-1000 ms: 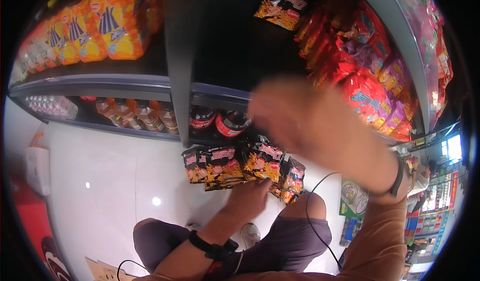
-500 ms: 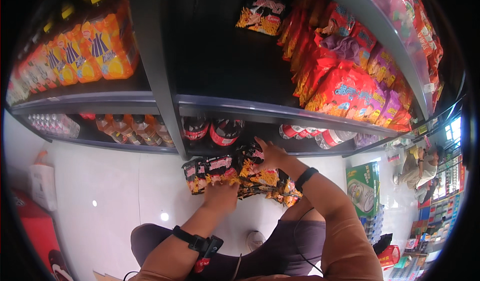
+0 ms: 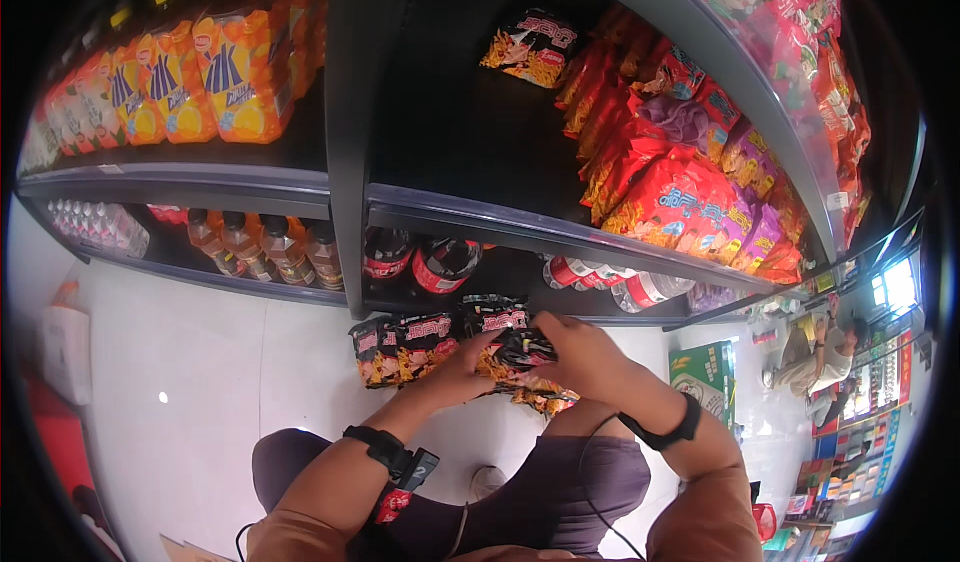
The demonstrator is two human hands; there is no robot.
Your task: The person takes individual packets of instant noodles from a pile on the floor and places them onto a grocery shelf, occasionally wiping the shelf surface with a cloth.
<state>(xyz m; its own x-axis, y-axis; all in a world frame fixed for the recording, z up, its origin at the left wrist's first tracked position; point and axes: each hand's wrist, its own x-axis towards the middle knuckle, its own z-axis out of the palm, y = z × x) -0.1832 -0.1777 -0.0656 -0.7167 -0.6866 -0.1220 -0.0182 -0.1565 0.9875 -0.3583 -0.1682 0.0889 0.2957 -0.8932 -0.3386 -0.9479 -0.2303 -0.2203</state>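
Note:
Several black snack bags with yellow and pink print lie in a bunch below the low shelf. My right hand comes in from the right, its fingers closed round the upper edge of a crinkled black snack bag. At that bag's left side is my left hand, thumb raised and fingers closed against it; the fingertips are partly hidden. Behind the hands stands another black bag, its top edge toward the shelf.
Dark cola bottles and clear bottles with red labels fill the bottom shelf. Above, a lone black bag lies left of piled red bags. Orange drink bottles stand left of the grey post.
My right hand has drawn a little nearer and closed on a bag's edge. My left hand has turned and shifted right to that bag. The view has shifted slightly.

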